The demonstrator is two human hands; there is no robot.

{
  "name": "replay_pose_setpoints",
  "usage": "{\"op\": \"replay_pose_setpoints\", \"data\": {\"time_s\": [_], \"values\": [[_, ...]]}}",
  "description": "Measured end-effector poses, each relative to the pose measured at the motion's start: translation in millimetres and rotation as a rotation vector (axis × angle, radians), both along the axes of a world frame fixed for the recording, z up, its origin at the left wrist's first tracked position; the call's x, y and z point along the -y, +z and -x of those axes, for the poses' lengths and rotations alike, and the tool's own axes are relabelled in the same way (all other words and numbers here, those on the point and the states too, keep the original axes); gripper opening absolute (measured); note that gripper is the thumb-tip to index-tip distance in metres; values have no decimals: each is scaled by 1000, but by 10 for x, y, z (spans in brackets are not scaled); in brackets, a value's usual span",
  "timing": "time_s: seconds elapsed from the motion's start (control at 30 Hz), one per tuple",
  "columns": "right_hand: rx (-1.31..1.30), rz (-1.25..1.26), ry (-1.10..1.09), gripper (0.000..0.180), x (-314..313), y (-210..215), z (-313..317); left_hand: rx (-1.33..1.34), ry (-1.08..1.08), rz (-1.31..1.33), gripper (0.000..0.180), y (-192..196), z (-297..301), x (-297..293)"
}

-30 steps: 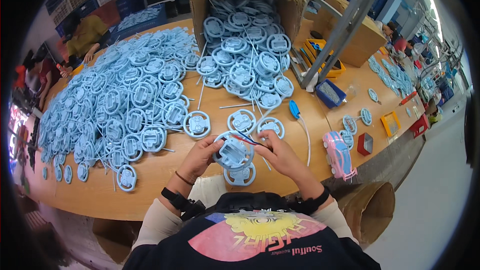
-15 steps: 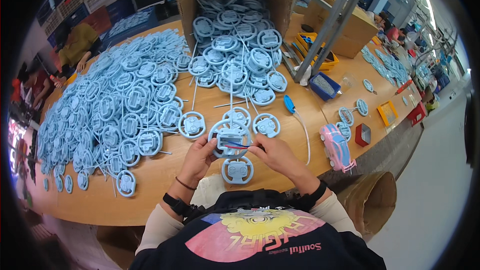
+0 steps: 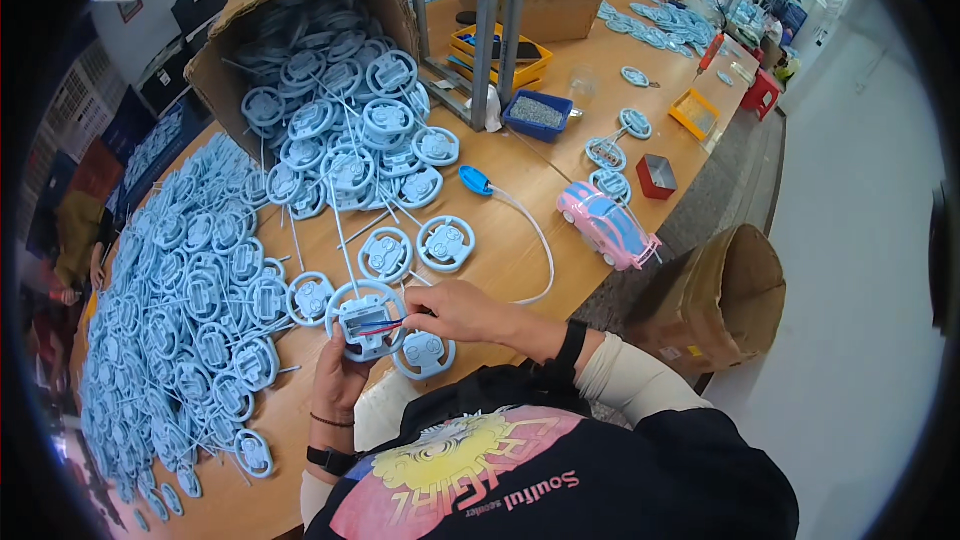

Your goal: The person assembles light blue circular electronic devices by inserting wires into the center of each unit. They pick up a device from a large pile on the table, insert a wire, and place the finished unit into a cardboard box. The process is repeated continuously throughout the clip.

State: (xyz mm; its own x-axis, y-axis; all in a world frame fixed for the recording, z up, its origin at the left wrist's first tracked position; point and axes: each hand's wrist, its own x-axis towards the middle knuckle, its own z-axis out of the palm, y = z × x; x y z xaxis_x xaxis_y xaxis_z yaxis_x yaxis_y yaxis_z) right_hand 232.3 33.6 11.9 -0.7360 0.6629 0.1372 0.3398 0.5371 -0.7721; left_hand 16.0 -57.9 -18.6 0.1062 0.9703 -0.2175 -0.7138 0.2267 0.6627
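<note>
A light-blue toy steering wheel (image 3: 352, 314), its open back facing up, is in my left hand (image 3: 343, 372), which grips the lower left rim. Thin red and blue wires (image 3: 382, 327) stretch across the recess in its middle. My right hand (image 3: 455, 312) is closed at the wheel's right side, fingers pinching the wires. A long pale rod (image 3: 341, 232) runs up from the wheel toward the heap. More toy wheels lie close around: one to the left (image 3: 310, 297), one just below my right hand (image 3: 424, 352), and two beyond (image 3: 386, 254).
A big heap of wheels with rods (image 3: 180, 310) covers the left of the table. Others spill from a cardboard box (image 3: 215, 80). A metal frame (image 3: 487, 30), blue bin (image 3: 535, 130), pink toy car (image 3: 607, 225) and white cable (image 3: 548, 255) are to the right.
The view has swung to the right, so the table's things appear farther left. My hands still hold the wheel and wires, with the wheel now tilted slightly.
</note>
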Motion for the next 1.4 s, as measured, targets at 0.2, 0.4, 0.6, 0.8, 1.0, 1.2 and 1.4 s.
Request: {"op": "replay_pose_setpoints", "data": {"time_s": [0.2,0.4,0.6,0.8,1.0,1.2,1.4], "values": [[25,10,-27,23,20,-160,62,104,74,-4,43,-217,-5,-2],[46,115,-63,22,-40,-289,139,-9,233,84,39,-532,710,-130],[-6,181,-127,24,-136,-277,19,-307,376,-467,47,-198,1685,-337],[-3,342,-150,24,-135,-240,10,-2399,-98,-497,55,-506,1196,-379],[8,285,-152,33,-164,-255,40,-2232,-90,-626,32,-328,1132,-517],[-34,164,-170,34,-113,-147,233,-1897,-214,-874,23,575,354,-404],[-257,363,-256,26,-210,-87,171,-1809,604,-734,37,549,101,-246]]}}
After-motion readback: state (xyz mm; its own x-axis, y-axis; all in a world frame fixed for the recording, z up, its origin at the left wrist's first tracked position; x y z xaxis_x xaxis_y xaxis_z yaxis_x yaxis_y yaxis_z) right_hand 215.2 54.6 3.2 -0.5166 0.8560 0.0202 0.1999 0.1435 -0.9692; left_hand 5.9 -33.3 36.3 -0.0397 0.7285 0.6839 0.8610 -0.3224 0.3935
